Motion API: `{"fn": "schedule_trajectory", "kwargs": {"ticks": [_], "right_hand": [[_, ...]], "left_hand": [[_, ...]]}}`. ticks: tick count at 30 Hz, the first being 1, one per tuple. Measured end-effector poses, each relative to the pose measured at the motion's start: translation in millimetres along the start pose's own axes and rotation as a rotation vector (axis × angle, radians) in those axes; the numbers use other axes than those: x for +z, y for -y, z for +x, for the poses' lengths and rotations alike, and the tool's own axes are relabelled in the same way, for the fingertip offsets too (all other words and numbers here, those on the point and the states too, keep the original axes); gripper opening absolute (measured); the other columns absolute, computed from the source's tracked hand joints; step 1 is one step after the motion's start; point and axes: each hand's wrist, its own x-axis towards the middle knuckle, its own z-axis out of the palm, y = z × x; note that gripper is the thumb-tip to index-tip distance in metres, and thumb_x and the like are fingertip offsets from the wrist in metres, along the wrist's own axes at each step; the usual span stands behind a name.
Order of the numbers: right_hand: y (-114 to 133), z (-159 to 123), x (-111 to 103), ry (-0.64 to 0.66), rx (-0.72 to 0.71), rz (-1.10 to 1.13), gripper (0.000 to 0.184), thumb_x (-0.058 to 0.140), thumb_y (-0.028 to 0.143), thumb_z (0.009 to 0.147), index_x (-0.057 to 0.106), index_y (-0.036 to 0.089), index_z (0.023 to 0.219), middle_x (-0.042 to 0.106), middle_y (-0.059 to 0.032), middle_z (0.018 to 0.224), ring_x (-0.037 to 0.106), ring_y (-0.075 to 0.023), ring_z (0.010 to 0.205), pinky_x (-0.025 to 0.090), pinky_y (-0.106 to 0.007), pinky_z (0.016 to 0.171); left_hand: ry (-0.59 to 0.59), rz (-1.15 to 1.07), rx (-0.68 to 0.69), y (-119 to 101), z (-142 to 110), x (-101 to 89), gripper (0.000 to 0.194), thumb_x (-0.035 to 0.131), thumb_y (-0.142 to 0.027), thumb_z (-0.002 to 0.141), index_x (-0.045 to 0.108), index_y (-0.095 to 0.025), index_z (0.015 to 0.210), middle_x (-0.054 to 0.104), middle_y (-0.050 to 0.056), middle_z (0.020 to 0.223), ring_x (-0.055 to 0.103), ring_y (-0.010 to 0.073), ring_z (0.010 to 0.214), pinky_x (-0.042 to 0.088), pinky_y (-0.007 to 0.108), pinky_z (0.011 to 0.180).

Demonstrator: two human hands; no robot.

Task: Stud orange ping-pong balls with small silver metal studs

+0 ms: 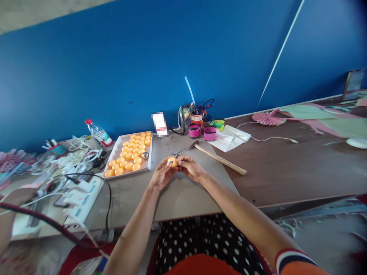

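In front of me, over the grey board, my left hand (163,172) is closed around an orange ball (172,162) about the size of a ping-pong ball. A small dark mark shows on the ball's face. My right hand (191,168) pinches at the ball's right side; whether a small part also sits between those fingertips is too small to tell. Just behind the ball lies a little heap of shiny metal pieces (177,153). To the left, a shallow white box (149,162) holds many orange balls (129,156) and one silvery round item (145,156).
A hammer (220,157) lies to the right, beside white sheets (233,139) and pink rings (210,133). A bottle (99,134), a power strip (88,200) and tangled cables crowd the left. Another person's arm (17,198) reaches in at the left edge. A pink paper fan (268,118) rests far right.
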Motion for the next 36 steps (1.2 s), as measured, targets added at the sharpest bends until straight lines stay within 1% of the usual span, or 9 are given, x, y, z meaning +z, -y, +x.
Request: {"fn": "schedule_trajectory", "kwargs": {"ticks": [7, 12, 16, 23, 36], "right_hand": [[2.0, -2.1, 1.6, 0.012, 0.011, 0.030, 0.022, 0.077, 0.029, 0.057, 0.059, 0.019, 0.067, 0.057, 0.0044, 0.061, 0.051, -0.0101, 0.057, 0.040, -0.027, 0.061], [0.2, -1.1, 0.4, 0.012, 0.009, 0.023, 0.023, 0.077, 0.029, 0.057, 0.059, 0.019, 0.068, 0.059, 0.0039, 0.063, 0.053, -0.0108, 0.059, 0.042, -0.028, 0.063], [-1.1, 0.0, -1.4, 0.007, 0.007, 0.017, 0.024, 0.078, 0.029, 0.056, 0.060, 0.018, 0.068, 0.060, 0.0035, 0.064, 0.053, -0.0107, 0.059, 0.042, -0.028, 0.064], [-2.1, 0.8, -4.1, 0.021, -0.002, -0.012, 0.026, 0.078, 0.032, 0.055, 0.059, 0.018, 0.066, 0.060, 0.0031, 0.063, 0.052, -0.0108, 0.058, 0.043, -0.028, 0.062], [0.8, -0.3, -5.1, 0.066, -0.006, -0.049, 0.022, 0.075, 0.030, 0.060, 0.058, 0.018, 0.068, 0.059, 0.0034, 0.064, 0.052, -0.0100, 0.057, 0.041, -0.028, 0.063]], "left_hand": [[-0.009, 0.011, -0.003, 0.0, 0.0, 3.1, 0.033, 0.071, -0.021, 0.068, 0.062, -0.014, 0.099, 0.066, 0.005, 0.085, 0.061, 0.0108, 0.066, 0.049, 0.024, 0.068], [-0.007, 0.027, 0.010, 1.7, 0.9, 1.4, 0.034, 0.072, -0.021, 0.067, 0.063, -0.015, 0.098, 0.066, 0.004, 0.086, 0.061, 0.0109, 0.066, 0.049, 0.024, 0.067], [-0.016, 0.040, 0.012, 2.3, 1.0, 0.2, 0.033, 0.071, -0.021, 0.068, 0.063, -0.015, 0.099, 0.066, 0.004, 0.087, 0.061, 0.0109, 0.066, 0.048, 0.024, 0.067], [-0.020, 0.068, 0.012, 3.4, 1.2, -2.8, 0.036, 0.072, -0.023, 0.067, 0.063, -0.015, 0.101, 0.067, 0.004, 0.082, 0.060, 0.0109, 0.063, 0.048, 0.025, 0.066], [-0.003, 0.116, 0.035, 5.1, 0.8, -4.4, 0.035, 0.069, -0.023, 0.070, 0.062, -0.015, 0.103, 0.066, 0.004, 0.081, 0.060, 0.0119, 0.064, 0.046, 0.026, 0.067]]}}
